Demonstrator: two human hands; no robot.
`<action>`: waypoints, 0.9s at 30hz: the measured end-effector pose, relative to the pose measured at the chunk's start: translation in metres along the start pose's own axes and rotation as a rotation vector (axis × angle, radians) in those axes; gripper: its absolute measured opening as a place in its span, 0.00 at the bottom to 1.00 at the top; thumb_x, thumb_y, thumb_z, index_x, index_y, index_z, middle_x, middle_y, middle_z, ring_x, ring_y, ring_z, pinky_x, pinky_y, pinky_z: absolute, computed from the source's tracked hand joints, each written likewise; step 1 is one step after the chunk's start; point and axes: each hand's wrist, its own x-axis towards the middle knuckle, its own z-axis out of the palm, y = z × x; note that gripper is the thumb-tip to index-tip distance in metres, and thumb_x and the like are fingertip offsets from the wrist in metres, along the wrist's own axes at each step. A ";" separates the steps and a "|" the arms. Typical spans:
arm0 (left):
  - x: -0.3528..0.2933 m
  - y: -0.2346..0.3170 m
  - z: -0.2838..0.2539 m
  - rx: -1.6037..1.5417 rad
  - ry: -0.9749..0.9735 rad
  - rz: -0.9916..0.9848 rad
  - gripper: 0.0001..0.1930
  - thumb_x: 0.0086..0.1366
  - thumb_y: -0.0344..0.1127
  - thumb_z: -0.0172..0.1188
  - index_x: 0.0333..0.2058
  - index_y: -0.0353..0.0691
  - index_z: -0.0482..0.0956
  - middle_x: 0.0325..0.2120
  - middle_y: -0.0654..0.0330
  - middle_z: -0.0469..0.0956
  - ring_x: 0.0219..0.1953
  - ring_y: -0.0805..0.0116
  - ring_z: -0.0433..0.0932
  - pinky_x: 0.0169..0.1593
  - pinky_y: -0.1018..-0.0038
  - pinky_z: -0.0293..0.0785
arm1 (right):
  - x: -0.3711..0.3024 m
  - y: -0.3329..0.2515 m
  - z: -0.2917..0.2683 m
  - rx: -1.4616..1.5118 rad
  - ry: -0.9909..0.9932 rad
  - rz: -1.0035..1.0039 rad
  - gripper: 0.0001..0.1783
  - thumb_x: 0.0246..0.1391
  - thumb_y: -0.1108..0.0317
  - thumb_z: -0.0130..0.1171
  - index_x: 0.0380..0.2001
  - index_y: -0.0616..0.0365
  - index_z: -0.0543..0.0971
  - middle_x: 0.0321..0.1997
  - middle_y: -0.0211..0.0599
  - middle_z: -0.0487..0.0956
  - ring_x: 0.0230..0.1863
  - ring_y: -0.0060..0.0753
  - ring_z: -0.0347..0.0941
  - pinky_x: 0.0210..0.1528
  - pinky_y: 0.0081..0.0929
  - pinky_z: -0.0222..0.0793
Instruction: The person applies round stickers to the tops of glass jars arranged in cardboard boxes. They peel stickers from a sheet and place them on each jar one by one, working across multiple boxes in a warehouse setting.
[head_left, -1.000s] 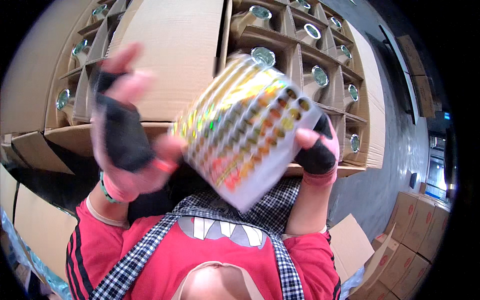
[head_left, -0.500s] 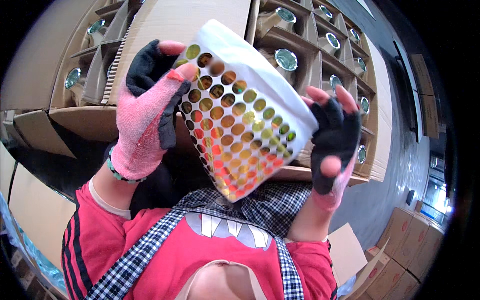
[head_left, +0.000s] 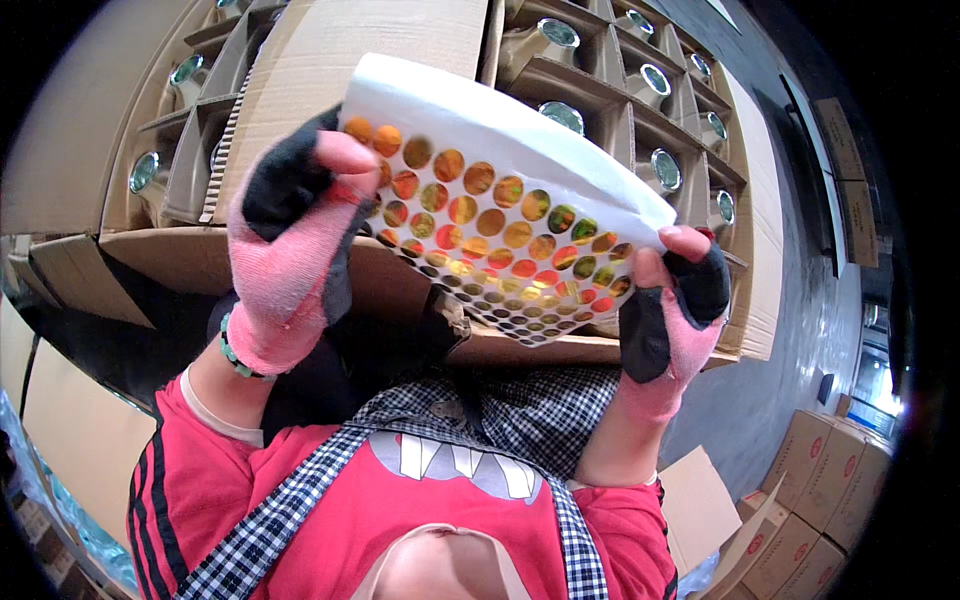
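A white sheet of round, shiny gold-orange stickers (head_left: 490, 222) hangs between my hands, its top part curled over and bare of stickers. My left hand (head_left: 295, 225), in a pink and black fingerless glove, is closed on the sheet's left edge, thumb in front. At the right corner, my right hand (head_left: 680, 310), gloved alike, pinches the sheet between thumb and fingers. Behind the sheet stands an open carton with cardboard dividers (head_left: 590, 85); its cells hold pale bottle-like items with shiny round tops (head_left: 653, 80). The sheet hides part of the carton.
Another divided carton (head_left: 170, 120) with similar items is at the left, and a cardboard flap (head_left: 350, 50) lies between the two. Closed boxes (head_left: 810, 490) are stacked on the grey floor (head_left: 800, 330) at the lower right. A cardboard panel (head_left: 80, 410) stands at lower left.
My right hand has closed on the sheet's right corner, where its fingers were spread before. The sheet has turned and tilted, its lower tip rising, and is now stretched between both hands.
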 end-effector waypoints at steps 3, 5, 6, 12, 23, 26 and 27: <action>-0.003 0.002 0.007 0.034 0.016 -0.129 0.14 0.51 0.18 0.50 0.39 0.33 0.70 0.34 0.62 0.71 0.36 0.77 0.69 0.41 0.83 0.65 | 0.001 0.003 -0.004 0.093 -0.056 0.009 0.26 0.33 0.78 0.63 0.41 0.66 0.70 0.40 0.39 0.72 0.42 0.27 0.68 0.45 0.23 0.63; -0.002 0.002 0.008 0.006 0.061 -0.209 0.16 0.51 0.19 0.51 0.41 0.33 0.69 0.35 0.62 0.71 0.37 0.78 0.69 0.41 0.84 0.65 | 0.003 -0.002 0.000 0.200 -0.188 0.042 0.36 0.29 0.75 0.66 0.47 0.67 0.65 0.45 0.41 0.70 0.46 0.29 0.66 0.49 0.25 0.60; -0.002 0.002 0.009 0.032 0.042 -0.205 0.17 0.51 0.20 0.52 0.42 0.33 0.69 0.35 0.62 0.71 0.37 0.78 0.68 0.41 0.83 0.65 | 0.003 -0.004 -0.003 0.158 -0.252 0.116 0.40 0.28 0.76 0.67 0.49 0.67 0.62 0.48 0.42 0.68 0.47 0.29 0.65 0.48 0.25 0.61; 0.001 0.004 0.018 0.067 0.063 -0.171 0.19 0.49 0.20 0.55 0.43 0.33 0.68 0.35 0.63 0.71 0.36 0.78 0.69 0.41 0.83 0.65 | 0.001 -0.008 0.004 0.031 -0.068 0.078 0.44 0.28 0.78 0.66 0.53 0.66 0.56 0.52 0.42 0.64 0.45 0.30 0.67 0.43 0.22 0.66; 0.001 0.007 0.011 0.039 0.045 -0.291 0.17 0.49 0.24 0.58 0.40 0.32 0.71 0.33 0.61 0.73 0.36 0.77 0.70 0.41 0.82 0.67 | -0.002 0.001 -0.006 0.139 -0.050 0.006 0.31 0.35 0.75 0.62 0.47 0.66 0.64 0.48 0.40 0.68 0.47 0.32 0.65 0.49 0.26 0.60; 0.000 0.002 0.010 0.116 0.028 -0.177 0.19 0.48 0.22 0.59 0.41 0.32 0.70 0.34 0.60 0.73 0.36 0.76 0.70 0.42 0.82 0.67 | -0.003 0.007 -0.015 0.231 -0.088 0.023 0.28 0.34 0.74 0.63 0.44 0.65 0.68 0.43 0.38 0.70 0.44 0.30 0.66 0.47 0.24 0.60; 0.001 0.002 0.011 0.080 0.017 -0.167 0.22 0.47 0.20 0.59 0.43 0.32 0.68 0.37 0.59 0.71 0.37 0.75 0.70 0.43 0.81 0.67 | 0.000 0.005 -0.012 0.166 -0.101 -0.035 0.29 0.33 0.74 0.64 0.44 0.65 0.68 0.43 0.38 0.70 0.44 0.30 0.66 0.47 0.23 0.61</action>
